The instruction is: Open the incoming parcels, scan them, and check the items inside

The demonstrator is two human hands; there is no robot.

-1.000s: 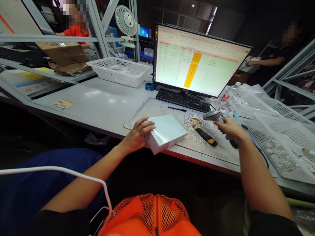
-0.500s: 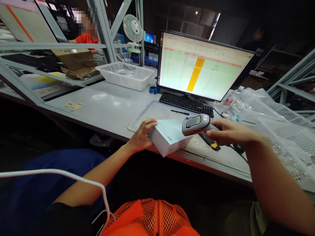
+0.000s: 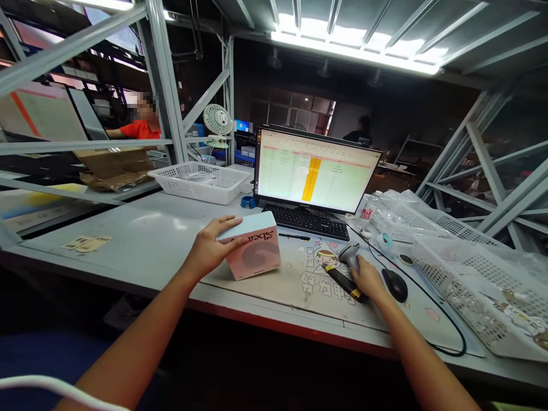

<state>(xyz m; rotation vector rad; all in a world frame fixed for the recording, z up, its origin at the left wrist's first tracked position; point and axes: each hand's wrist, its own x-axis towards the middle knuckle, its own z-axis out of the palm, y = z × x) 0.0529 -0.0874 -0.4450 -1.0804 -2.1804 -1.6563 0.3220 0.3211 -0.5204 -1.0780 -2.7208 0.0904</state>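
A: Where is the light coming from?
B: A ceiling strip light (image 3: 355,48) at twelve o'clock, blown out. The monitor (image 3: 314,170) glows too.
A: Any flaws?
B: Three and nine o'clock edges bend; the background is dim.

Lit monitor (image 3: 314,176), black keyboard (image 3: 309,222), mouse (image 3: 394,284), white basket (image 3: 199,181), small fan (image 3: 217,121) behind.

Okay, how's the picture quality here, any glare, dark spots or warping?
Head view: ceiling light strip blows out white; monitor bright but its text unreadable; below the desk edge falls into deep shadow; shelf beams splay from wide-angle distortion; box and both hands look sharp.
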